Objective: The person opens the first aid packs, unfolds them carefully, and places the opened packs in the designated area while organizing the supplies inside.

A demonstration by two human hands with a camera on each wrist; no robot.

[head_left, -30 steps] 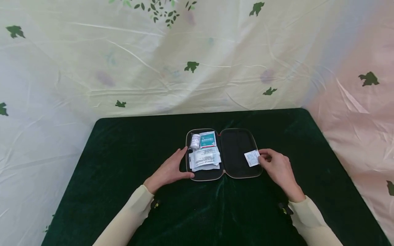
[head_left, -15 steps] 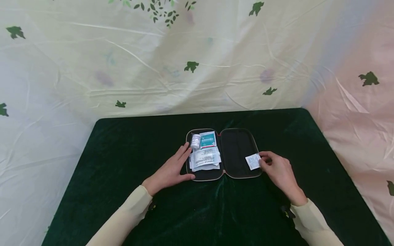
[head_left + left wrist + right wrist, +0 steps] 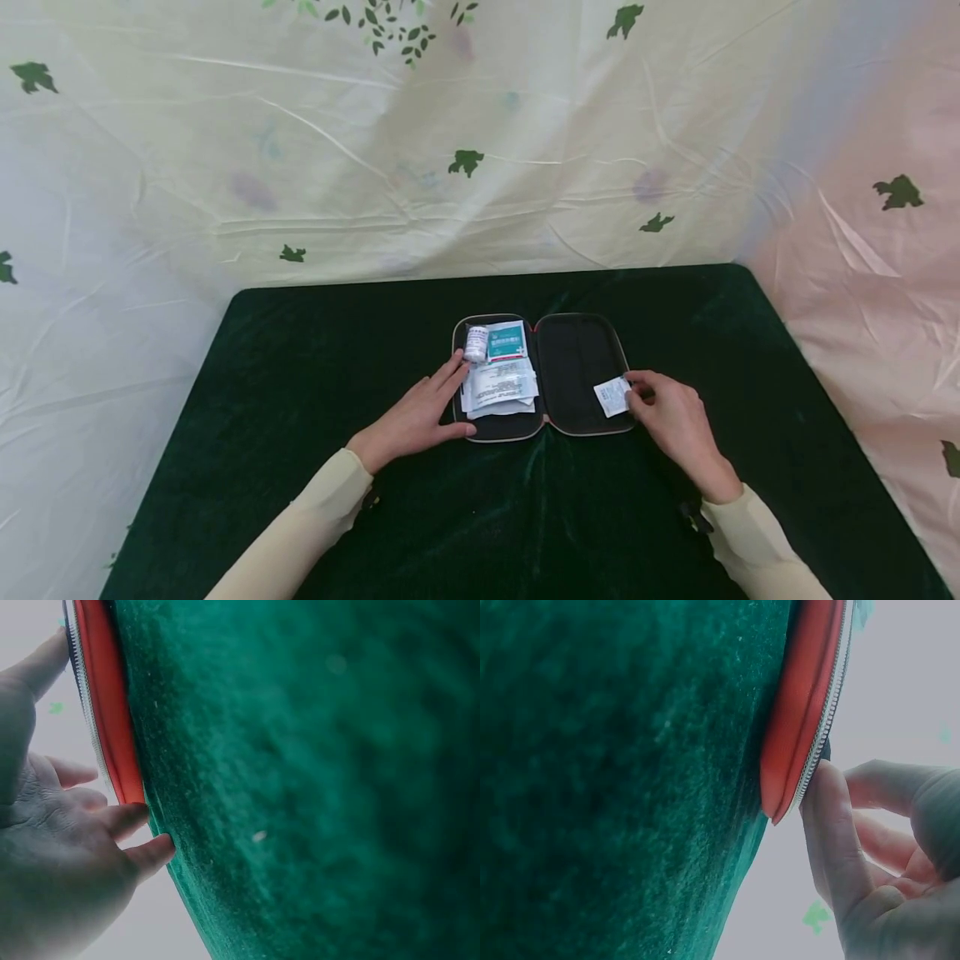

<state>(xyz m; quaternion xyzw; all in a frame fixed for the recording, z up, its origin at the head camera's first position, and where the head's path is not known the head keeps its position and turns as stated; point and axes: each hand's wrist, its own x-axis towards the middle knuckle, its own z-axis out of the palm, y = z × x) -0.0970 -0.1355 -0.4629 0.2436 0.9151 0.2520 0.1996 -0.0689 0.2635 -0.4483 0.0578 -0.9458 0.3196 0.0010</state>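
A zip case [image 3: 573, 354] lies unfolded on the table, black inside, with a red outer wall [image 3: 802, 712] in the right wrist view. My right hand [image 3: 675, 421] pinches a small white printed packet [image 3: 611, 397] over the case's right half, near its outer edge. My left hand [image 3: 412, 421] lies along the left rim, fingers spread and fairly straight, thumb at the lower corner. The left half holds a small white bottle [image 3: 476, 343], a teal-and-white packet [image 3: 507, 340] and several overlapping white packets [image 3: 501, 383]. In the right wrist view the packet is hidden.
Dark green velvety cloth [image 3: 330, 350] covers the table. Pale curtains [image 3: 525, 217] with green leaf shapes stand behind and at both sides. A red hinge strip joins the case halves at the middle.
My right hand has shifted slightly toward me and then a little left with the packet. My left fingers have slid a bit further over the case's left rim.
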